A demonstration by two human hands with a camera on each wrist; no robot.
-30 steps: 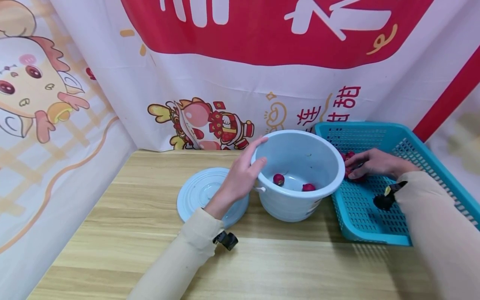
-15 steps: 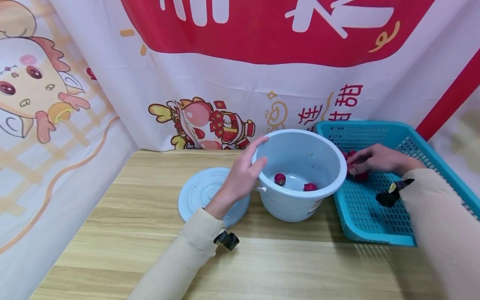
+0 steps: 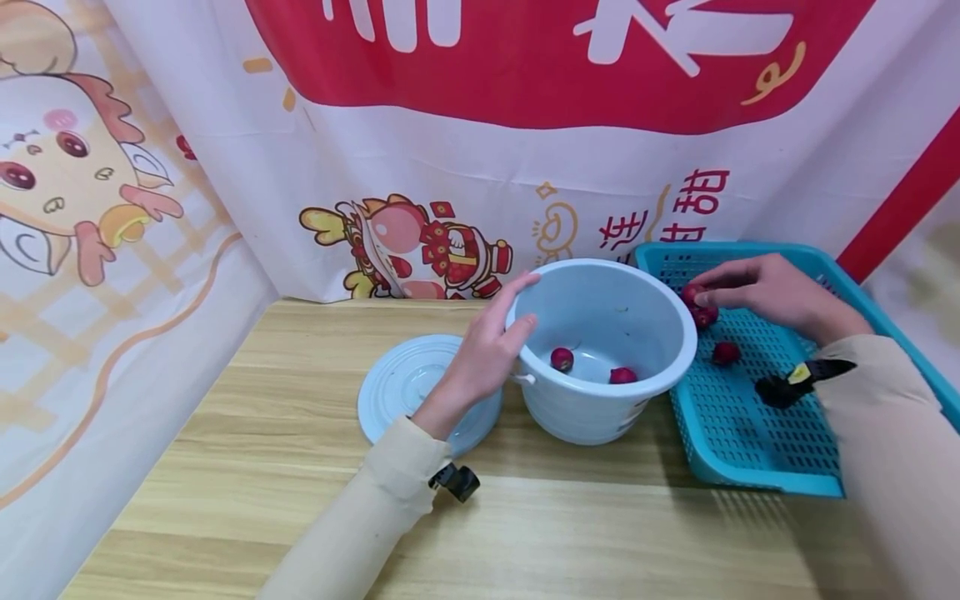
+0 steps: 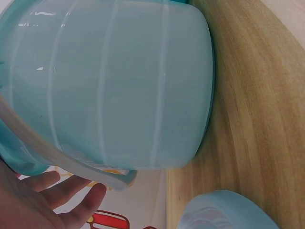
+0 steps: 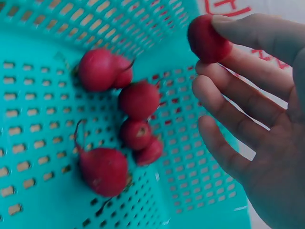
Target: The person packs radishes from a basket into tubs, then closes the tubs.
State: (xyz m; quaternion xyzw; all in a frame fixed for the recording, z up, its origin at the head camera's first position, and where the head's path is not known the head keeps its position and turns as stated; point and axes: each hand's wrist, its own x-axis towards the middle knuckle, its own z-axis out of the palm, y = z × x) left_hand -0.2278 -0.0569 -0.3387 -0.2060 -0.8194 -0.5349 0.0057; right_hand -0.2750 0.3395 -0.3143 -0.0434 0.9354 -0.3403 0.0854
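In the head view, my left hand (image 3: pixel 483 350) holds the rim of a light blue bucket (image 3: pixel 585 417) at its left side, thumb over the edge. Its fingers (image 4: pixel 83 205) show beside the bucket's handle (image 4: pixel 52 155) in the left wrist view. Two red radishes, one a radish (image 3: pixel 562 359) at the left, lie on the bucket's floor. My right hand (image 5: pixel 267 105) pinches a round red radish (image 5: pixel 207 40) between thumb and index finger, above the teal basket (image 3: pixel 765 479). Several more radishes, such as one with a long root (image 5: pixel 104 171), lie in the basket.
A light blue lid (image 3: pixel 390 387) lies flat on the wooden table (image 3: pixel 247 467), left of the bucket and partly under my left arm. The basket stands close against the bucket's right side. A printed cloth (image 3: pixel 450 158) hangs behind the table.
My right hand has risen toward the back of the basket and now pinches a radish. A single radish it was covering shows in the basket. My left hand stays on the rim.
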